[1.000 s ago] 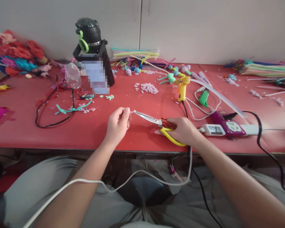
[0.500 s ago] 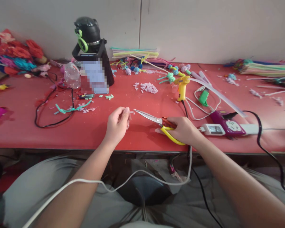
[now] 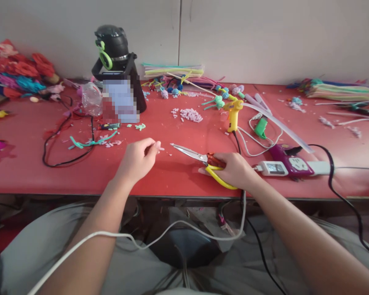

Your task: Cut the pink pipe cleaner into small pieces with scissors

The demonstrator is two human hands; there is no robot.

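My left hand [image 3: 141,159] is closed in a pinch, with the tip of a short pale pipe cleaner [image 3: 161,149] sticking out past the thumb. My right hand [image 3: 235,169] grips scissors [image 3: 199,156] with red and yellow handles. Their blades look closed and point left, a short gap away from the pipe cleaner tip. Just below the scissor tip, a tiny pale snippet [image 3: 170,155] lies on the red tabletop [image 3: 172,180]. Behind both hands is a pile of pale lilac cut pieces [image 3: 191,115].
A yellow glue gun [image 3: 233,115] stands beyond my right hand, near a purple power strip [image 3: 297,163] with cords. A black bottle [image 3: 113,47] and a blurred phone [image 3: 121,100] are at back left. Pipe cleaner bundles [image 3: 172,71] lie along the wall. A white cable crosses my left forearm.
My left hand has moved left and slightly down with the pipe cleaner, away from the scissors. A tiny snippet now lies below the scissor tip. My right hand has barely moved.
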